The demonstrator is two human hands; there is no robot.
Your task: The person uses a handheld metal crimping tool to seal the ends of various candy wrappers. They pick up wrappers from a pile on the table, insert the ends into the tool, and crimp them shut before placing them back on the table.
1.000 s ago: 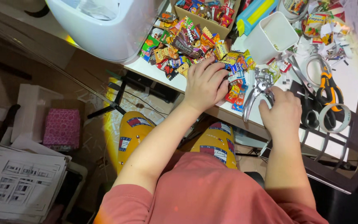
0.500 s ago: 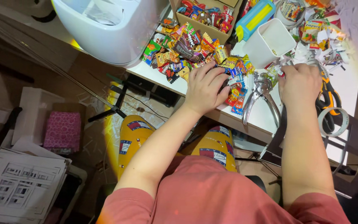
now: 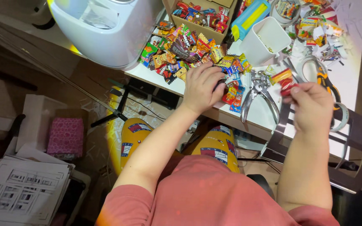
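Head view: the left hand [image 3: 202, 86] lies palm-down, fingers curled over the heap of bright wrapped candies [image 3: 189, 54] on the white tabletop [image 3: 269, 121]. The right hand [image 3: 313, 106] pinches a small red-and-yellow candy packet [image 3: 285, 80] at its fingertips, above the metal hole-punch pliers [image 3: 258, 94]. That light pinch could let the packet slip; the left hand could nudge candies off the table edge.
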